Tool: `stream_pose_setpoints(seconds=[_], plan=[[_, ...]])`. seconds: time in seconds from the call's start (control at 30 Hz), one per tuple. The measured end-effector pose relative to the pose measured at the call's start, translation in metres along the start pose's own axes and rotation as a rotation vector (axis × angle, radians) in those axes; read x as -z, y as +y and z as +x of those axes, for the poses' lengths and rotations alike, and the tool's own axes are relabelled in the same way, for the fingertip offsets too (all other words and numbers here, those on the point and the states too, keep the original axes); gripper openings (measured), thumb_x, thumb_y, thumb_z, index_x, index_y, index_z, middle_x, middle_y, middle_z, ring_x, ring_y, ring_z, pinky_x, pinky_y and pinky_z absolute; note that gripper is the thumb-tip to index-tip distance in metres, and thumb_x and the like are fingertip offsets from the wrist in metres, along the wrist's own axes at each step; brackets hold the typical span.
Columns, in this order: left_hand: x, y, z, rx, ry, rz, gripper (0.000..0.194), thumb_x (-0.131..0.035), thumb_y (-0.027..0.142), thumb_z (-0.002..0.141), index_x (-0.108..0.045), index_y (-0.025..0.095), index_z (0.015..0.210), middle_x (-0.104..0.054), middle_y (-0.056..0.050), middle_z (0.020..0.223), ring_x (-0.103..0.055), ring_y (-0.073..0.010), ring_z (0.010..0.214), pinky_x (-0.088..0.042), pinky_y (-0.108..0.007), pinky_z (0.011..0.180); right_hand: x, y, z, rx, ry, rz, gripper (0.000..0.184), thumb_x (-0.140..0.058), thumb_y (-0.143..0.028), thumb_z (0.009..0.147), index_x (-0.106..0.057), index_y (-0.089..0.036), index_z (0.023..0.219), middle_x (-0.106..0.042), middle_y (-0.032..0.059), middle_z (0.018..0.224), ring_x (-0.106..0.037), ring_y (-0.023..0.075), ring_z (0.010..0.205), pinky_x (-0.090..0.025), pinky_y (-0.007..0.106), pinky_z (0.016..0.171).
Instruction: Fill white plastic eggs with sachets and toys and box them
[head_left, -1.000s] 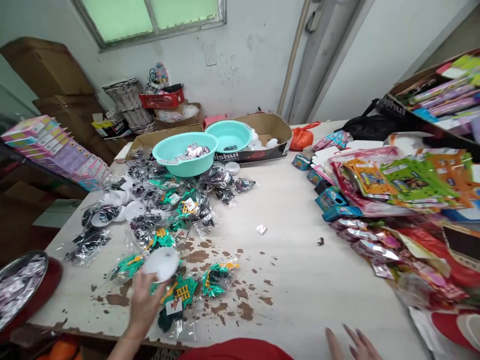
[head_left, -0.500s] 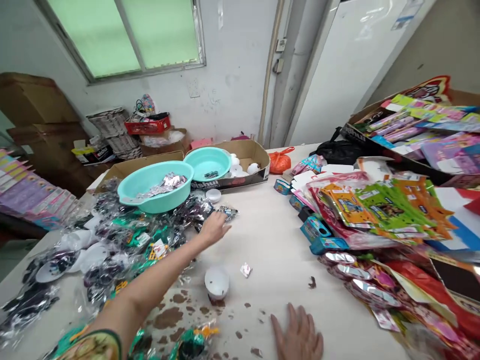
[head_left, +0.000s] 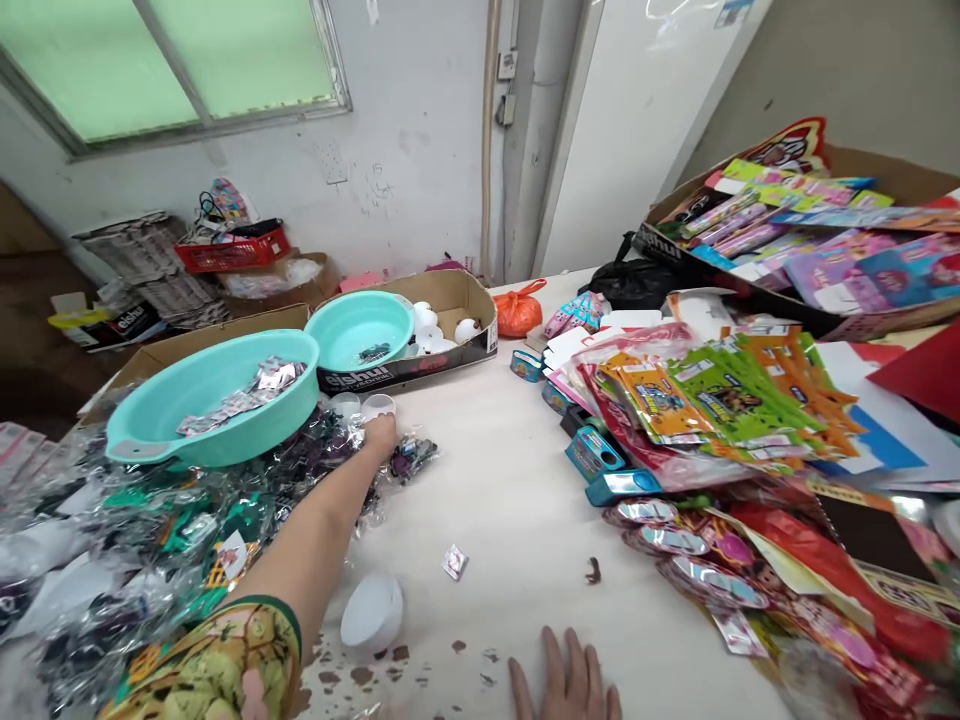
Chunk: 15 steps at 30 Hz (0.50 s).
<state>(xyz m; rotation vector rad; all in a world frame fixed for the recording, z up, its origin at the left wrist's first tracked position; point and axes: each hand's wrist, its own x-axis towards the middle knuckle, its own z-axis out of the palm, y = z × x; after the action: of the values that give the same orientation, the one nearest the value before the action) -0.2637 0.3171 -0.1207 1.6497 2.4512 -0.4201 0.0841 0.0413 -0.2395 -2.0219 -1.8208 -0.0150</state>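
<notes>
Beside the large basin, my left hand [head_left: 380,432] is closed at the near rim of a white plastic half-shell [head_left: 377,405]; its fingertips are partly hidden. A second pale half-shell [head_left: 345,404] sits just left of it. Clear-wrapped packets of dark pieces [head_left: 412,456] lie right beside the hand. On the white table [head_left: 495,500], my right hand [head_left: 564,682] rests flat with fingers spread, cut off by the lower edge. Between the hands stand another white half-shell [head_left: 373,614], tilted, and a small silvery sachet [head_left: 454,562].
A large turquoise basin [head_left: 217,455] holds silvery sachets; a smaller basin [head_left: 360,350] rests in a cardboard tray [head_left: 487,320] with white balls. Wrapped green and black toys [head_left: 202,530] pile up at left. Orange and green packets [head_left: 712,395] and blue boxes [head_left: 596,455] crowd the right.
My left hand has drawn back from the wrapped packets to the white half-shell beside the basin. The view has swung right. My right hand stays flat on the table.
</notes>
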Motion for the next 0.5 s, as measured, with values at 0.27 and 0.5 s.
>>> stream_pose_setpoints(seconds=[0.27,0.5], plan=[[-0.029,0.034,-0.122,-0.298,-0.099,-0.041,0.031,-0.054,0.036,0.093,-0.058,0.015,0.115,-0.062,-0.008,0.11,-0.062,-0.019,0.095,-0.053,-0.039,0.082,0.019,-0.009,0.003,0.067,-0.072,0.016,0.064,-0.028,-0.055,0.092,-0.058,-0.008,0.124,-0.048,0.0243,0.138,-0.032,0.0416,0.135,-0.021,0.063,0.108],[-0.037,0.059,-0.233,-0.498,-0.052,-0.111,0.025,-0.038,0.022,0.096,-0.056,0.021,0.113,-0.063,-0.009,0.109,-0.057,-0.0252,0.103,-0.048,-0.033,0.076,0.02,-0.005,-0.003,0.085,0.011,0.135,0.063,-0.028,-0.052,0.095,-0.043,-0.007,0.136,-0.049,0.0238,0.135,-0.037,0.0361,0.132,-0.021,0.061,0.108]])
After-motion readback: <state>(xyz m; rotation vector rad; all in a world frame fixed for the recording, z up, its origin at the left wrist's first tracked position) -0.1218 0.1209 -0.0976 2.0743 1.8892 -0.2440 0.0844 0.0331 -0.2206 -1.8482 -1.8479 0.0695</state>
